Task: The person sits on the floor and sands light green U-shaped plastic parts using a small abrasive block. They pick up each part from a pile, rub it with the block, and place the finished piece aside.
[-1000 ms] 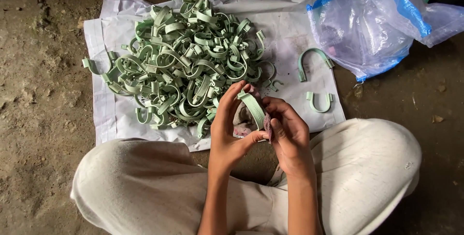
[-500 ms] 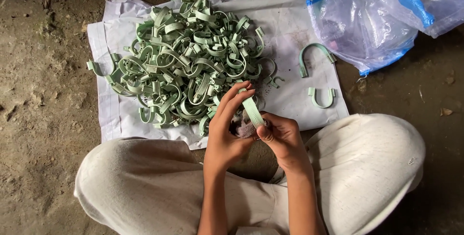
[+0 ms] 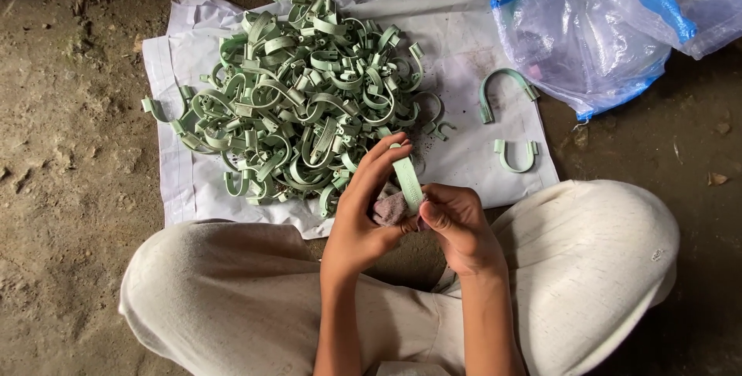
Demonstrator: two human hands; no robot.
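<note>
My left hand (image 3: 363, 210) and my right hand (image 3: 457, 225) meet over my lap, both gripping one pale green U-shaped plastic clamp (image 3: 407, 180). A small brownish rag (image 3: 390, 209) sits between the palms, under the clamp. Just beyond the fingertips lies a big heap of the same green clamps (image 3: 297, 98) on a white sheet (image 3: 464, 28). Two single clamps lie apart on the sheet's right side, a larger one (image 3: 502, 90) and a smaller one (image 3: 515, 156).
A clear plastic bag with blue edging (image 3: 603, 28) lies at the upper right, partly on the sheet. My crossed legs in off-white trousers (image 3: 587, 268) fill the bottom. Bare dirt ground (image 3: 69, 190) surrounds the sheet, with small debris.
The clamp has turned in my hands from an open loop to nearly edge-on, and my right fingers have closed tighter around its lower end. The view shifted slightly.
</note>
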